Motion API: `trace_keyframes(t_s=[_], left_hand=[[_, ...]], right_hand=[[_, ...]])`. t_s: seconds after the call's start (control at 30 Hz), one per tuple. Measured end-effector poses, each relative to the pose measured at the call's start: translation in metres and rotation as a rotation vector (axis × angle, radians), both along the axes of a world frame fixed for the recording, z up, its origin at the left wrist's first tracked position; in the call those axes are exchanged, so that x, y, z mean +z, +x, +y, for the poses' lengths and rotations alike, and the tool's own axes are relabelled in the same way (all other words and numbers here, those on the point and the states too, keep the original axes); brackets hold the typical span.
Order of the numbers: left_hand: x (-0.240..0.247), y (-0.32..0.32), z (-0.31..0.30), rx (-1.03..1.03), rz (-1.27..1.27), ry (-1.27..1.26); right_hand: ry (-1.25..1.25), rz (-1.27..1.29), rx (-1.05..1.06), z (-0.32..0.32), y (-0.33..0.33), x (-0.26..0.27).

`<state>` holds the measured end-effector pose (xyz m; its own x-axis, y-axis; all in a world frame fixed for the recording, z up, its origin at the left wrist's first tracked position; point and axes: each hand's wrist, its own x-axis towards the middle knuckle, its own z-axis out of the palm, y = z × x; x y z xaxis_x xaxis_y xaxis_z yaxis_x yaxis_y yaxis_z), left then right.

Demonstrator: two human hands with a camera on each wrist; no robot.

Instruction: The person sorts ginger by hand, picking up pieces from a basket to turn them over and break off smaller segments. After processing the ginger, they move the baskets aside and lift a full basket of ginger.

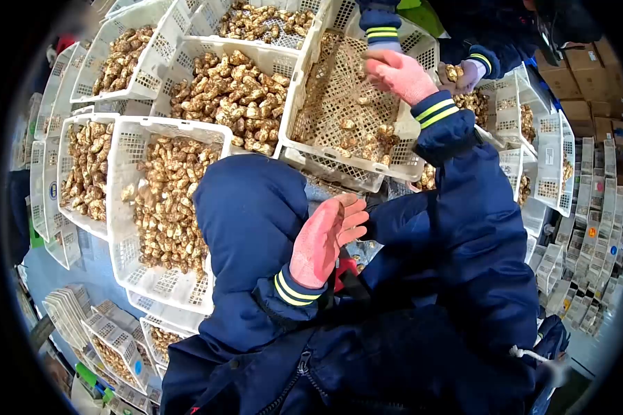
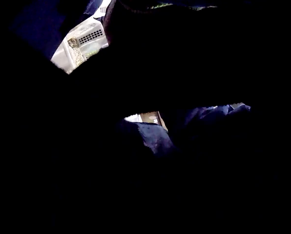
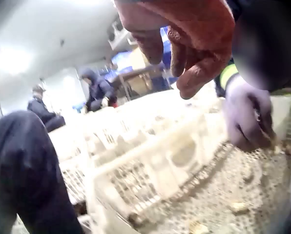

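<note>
My right hand, in a pink glove, hovers over a nearly bare white mesh crate. In the right wrist view its fingers hang loosely bent with nothing seen between them. A few knobbly tan-and-brown pieces, like small tubers, lie at the crate's near right corner. My left hand, gloved in pink too, is held over my lap, fingers extended and palm bare of any object. The left wrist view is mostly dark. Across the crate, another person's gloved hand holds a piece.
Left of me stand white crates full of such pieces, one by my knee and one behind it. More crates stand to the right, with cardboard boxes beyond. Two people sit farther off.
</note>
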<state>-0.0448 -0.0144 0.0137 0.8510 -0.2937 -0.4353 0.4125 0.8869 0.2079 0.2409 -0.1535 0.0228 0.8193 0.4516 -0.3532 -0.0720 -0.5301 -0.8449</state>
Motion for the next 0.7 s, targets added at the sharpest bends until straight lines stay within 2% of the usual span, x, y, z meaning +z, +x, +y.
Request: trace_keyframes(t_s=[0.03,0.07,0.1,0.13,0.17,0.2,0.27,0.37,0.4,0.43,0.47,0.5,0.53,0.6,0.7], left_hand=[[0.002,0.0,0.001,-0.013,0.004,0.04],[0.002,0.002,0.0,-0.03,0.007,0.078],[0.001,0.004,0.0,-0.032,-0.003,0.061],[0.001,0.005,-0.001,-0.032,0.002,0.056],[0.001,0.006,-0.001,-0.048,0.0,0.066],[0.001,0.006,0.0,-0.064,0.001,0.077],[0.004,0.01,0.001,-0.078,0.023,0.118],[0.005,0.014,0.003,-0.114,0.085,0.17],[0.004,0.015,0.003,-0.115,0.09,0.171],[0.002,0.016,0.002,-0.111,0.072,0.174],[0.001,0.017,0.001,-0.109,0.053,0.175],[-0.001,0.016,-0.001,-0.12,0.038,0.165],[-0.002,0.016,-0.001,-0.12,0.033,0.166],[-0.001,0.014,-0.002,-0.098,0.016,0.139],[-0.003,0.012,-0.003,-0.077,-0.005,0.18]], right_hand=[[-0.272,-0.123,0.007,-0.009,0.003,-0.008],[-0.31,-0.074,0.024,-0.03,0.011,-0.043],[-0.364,0.126,-0.007,-0.037,0.008,-0.054],[-0.535,0.086,0.154,-0.042,0.008,-0.065],[-0.611,0.13,0.122,-0.046,0.006,-0.084],[-0.828,0.112,0.24,-0.048,0.009,-0.102],[-1.148,-0.195,0.319,-0.064,0.006,-0.168],[-1.19,-0.049,0.501,-0.059,-0.003,-0.169],[-1.19,-0.233,0.444,-0.073,-0.004,-0.199],[-1.207,-0.24,0.473,-0.076,-0.001,-0.212],[-1.225,-0.244,0.5,-0.068,-0.003,-0.204],[-1.264,-0.144,0.446,-0.059,-0.007,-0.196],[-1.239,-0.252,0.488,-0.054,-0.011,-0.197],[-1.054,-0.28,0.459,-0.056,-0.019,-0.19],[-1.122,-0.212,0.414,-0.065,-0.016,-0.203]])
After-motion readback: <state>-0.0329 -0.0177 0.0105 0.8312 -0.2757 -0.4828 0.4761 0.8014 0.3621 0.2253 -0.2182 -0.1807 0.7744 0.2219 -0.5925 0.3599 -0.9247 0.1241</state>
